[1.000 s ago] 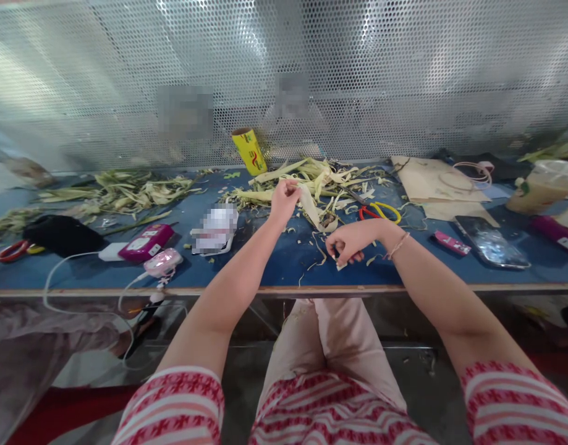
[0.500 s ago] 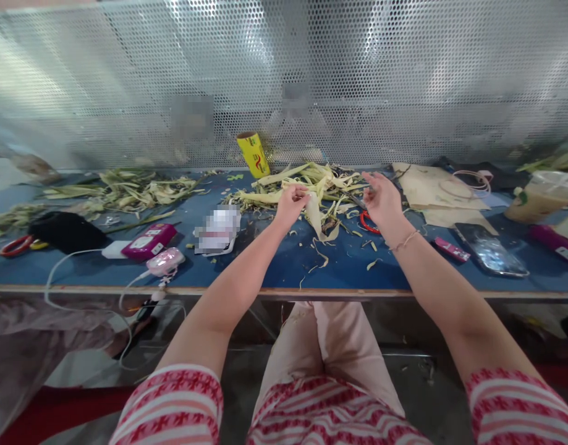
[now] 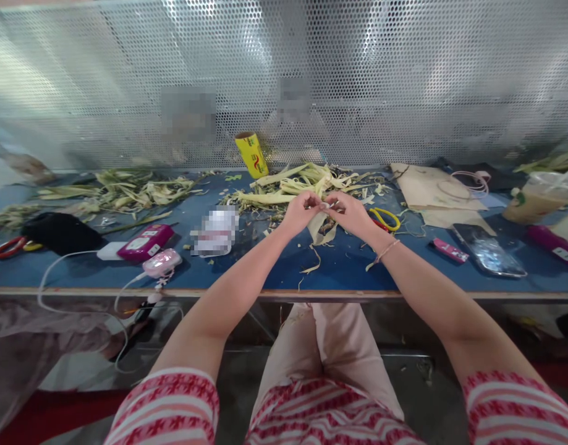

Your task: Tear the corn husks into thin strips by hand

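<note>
My left hand (image 3: pixel 303 209) and my right hand (image 3: pixel 347 212) meet over the middle of the table. Fingers of both are pinched together at the top of a pale corn husk (image 3: pixel 321 230), whose loose end hangs toward me. What lies exactly between the fingertips is partly hidden. Just behind the hands spreads a heap of yellow-green husks (image 3: pixel 290 184) with dry scraps. Scissors with red and yellow handles (image 3: pixel 389 217) lie beside my right wrist, their blades mostly out of sight.
A yellow tube (image 3: pixel 252 154) stands tilted at the perforated metal screen (image 3: pixel 311 74). More husks (image 3: pixel 135 188), a purple device (image 3: pixel 147 242) with a white cable and a black pouch (image 3: pixel 63 233) occupy the left. Rightward are brown paper (image 3: pixel 425 185), a phone (image 3: pixel 487 250) and a drink cup (image 3: pixel 538 198).
My right hand has let go of the scissors, which now lie on the table, and has moved left to join my left hand at the husk. My left hand has shifted slightly right.
</note>
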Demonstrator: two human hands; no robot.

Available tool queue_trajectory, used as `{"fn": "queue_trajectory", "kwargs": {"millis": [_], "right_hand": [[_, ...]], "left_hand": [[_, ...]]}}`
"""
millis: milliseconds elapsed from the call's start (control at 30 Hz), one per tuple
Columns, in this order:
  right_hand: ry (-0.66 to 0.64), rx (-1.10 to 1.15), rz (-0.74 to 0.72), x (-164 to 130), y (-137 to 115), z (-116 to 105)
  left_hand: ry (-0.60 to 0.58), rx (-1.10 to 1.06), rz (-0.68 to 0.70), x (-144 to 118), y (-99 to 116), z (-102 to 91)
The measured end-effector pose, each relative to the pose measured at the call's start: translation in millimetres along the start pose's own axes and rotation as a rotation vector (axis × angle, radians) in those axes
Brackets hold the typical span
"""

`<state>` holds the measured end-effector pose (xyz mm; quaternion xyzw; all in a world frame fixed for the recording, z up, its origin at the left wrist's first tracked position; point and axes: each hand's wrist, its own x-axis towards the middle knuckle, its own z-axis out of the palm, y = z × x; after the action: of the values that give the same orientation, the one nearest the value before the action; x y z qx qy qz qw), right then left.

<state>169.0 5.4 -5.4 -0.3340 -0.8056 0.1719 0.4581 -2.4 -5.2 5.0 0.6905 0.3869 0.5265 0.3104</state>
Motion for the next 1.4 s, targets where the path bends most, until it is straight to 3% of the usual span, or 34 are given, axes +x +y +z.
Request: {"fn": "queue_trajectory", "kwargs": {"millis": [333, 533, 800, 1067, 1400], "right_hand": [[0.126, 0.096, 0.062, 1.6, 0.4, 6.0], [0.183, -0.018, -0.02, 1.1, -6.4, -1.1], [0.161, -0.039, 0.006, 1.1, -7.8, -0.8], [0.163, -0.119, -0.033, -0.3, -12.8, -3.3], [0.125, -0.137, -0.015, 0.0, -10.2, -1.1]], "left_hand": [[0.002, -0.131, 0.019, -0.3, 1.4, 2.6], [-0.011, -0.114, 0.01, -0.3, -0.2, 2.3], [0.055, 0.024, 0.06, -1.5, -1.8, 1.3], [0.069, 0.146, 0.159, -2.0, -3.2, 1.9], [0.054, 0.223, 0.165, -1.6, -1.2, -0.6]]}}
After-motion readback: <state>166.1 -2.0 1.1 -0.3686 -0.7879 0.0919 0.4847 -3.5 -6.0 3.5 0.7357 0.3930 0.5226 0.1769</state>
